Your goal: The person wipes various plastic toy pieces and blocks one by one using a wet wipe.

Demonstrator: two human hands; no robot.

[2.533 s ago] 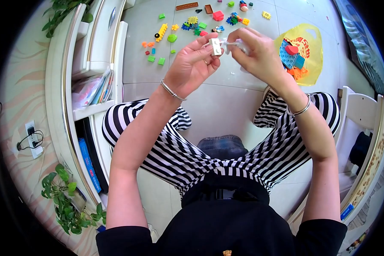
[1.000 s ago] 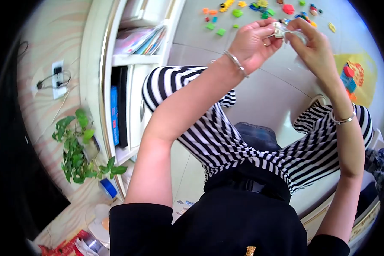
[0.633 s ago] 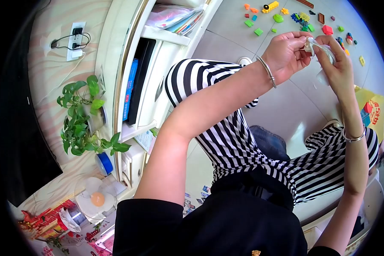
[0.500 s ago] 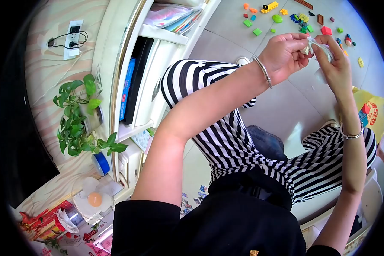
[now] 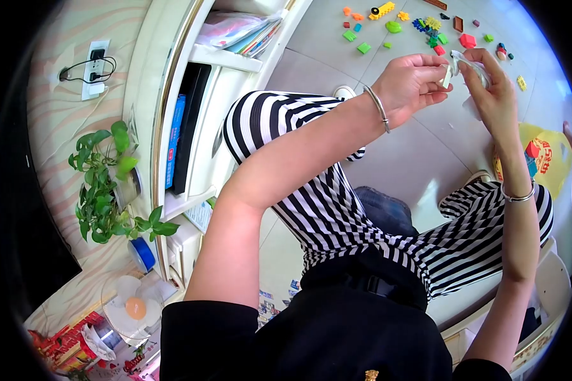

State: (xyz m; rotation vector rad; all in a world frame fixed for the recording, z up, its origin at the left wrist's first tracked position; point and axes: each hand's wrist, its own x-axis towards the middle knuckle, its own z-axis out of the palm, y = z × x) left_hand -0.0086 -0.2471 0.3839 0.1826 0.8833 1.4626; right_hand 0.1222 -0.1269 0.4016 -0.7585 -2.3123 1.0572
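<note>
My left hand (image 5: pixel 413 86) pinches a small white block (image 5: pixel 447 77) between thumb and fingers. Close beside it on the right, my right hand (image 5: pixel 491 86) is closed on a crumpled white wipe or tissue (image 5: pixel 475 68), whose upper end is near the block. A loose part of the white material hangs below my right fingers. Beyond the hands, several toy pieces lie on the floor, among them a yellow piece with a black wheel (image 5: pixel 382 11), a green piece (image 5: pixel 393 27) and a red piece (image 5: pixel 468 40).
A yellow bag (image 5: pixel 550 149) with toy pieces stands on the floor at the right. White shelves (image 5: pixel 225 58) with books and bags run along the left. A potted plant (image 5: pixel 102 184) and a fan (image 5: pixel 133 307) are farther left. Part of a person's foot or hand shows at the right edge.
The view has swung toward the left side of the room. The white material has drawn slightly away from the block, and a gap shows between my hands.
</note>
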